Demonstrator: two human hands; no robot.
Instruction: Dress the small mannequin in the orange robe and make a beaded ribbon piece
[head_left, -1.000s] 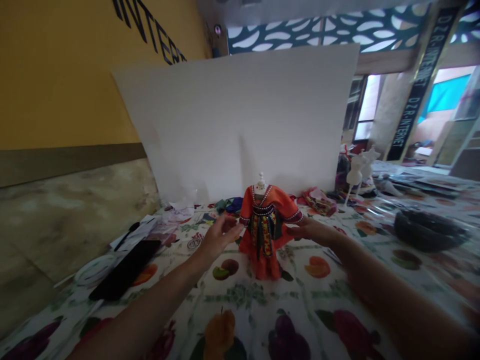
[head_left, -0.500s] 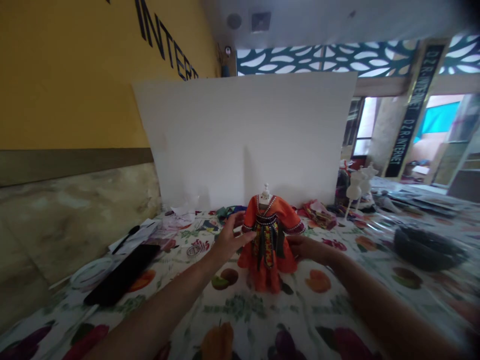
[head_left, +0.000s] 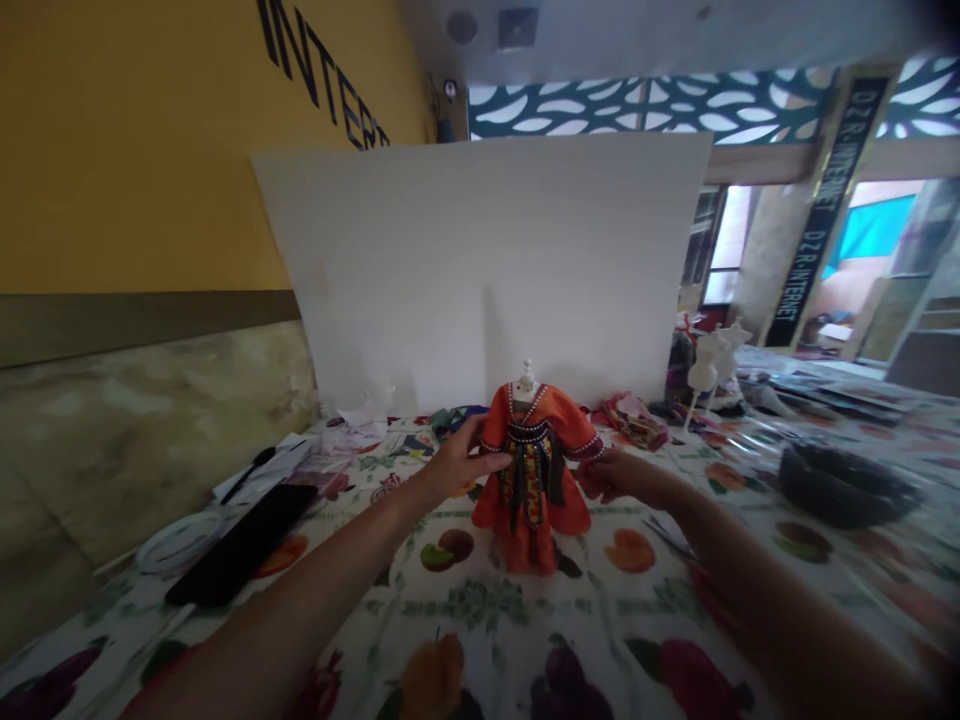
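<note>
White fruit-printed cotton-like tablecloth (head_left: 495, 650) bears an orange wide-sleeved cloth dress (head_left: 525, 490), upright between left hand (head_left: 459, 464), thumb and fingers parted, nearer its waist, and right hand (head_left: 619, 474) (grip unclear) by its right cuff.

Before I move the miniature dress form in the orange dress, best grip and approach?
Probably the bare white neck, pinched from above: it stands upright and pokes out of the orange dress, whose wide sleeves and flared skirt look loose. The left hand and right hand are at its sides.
</note>
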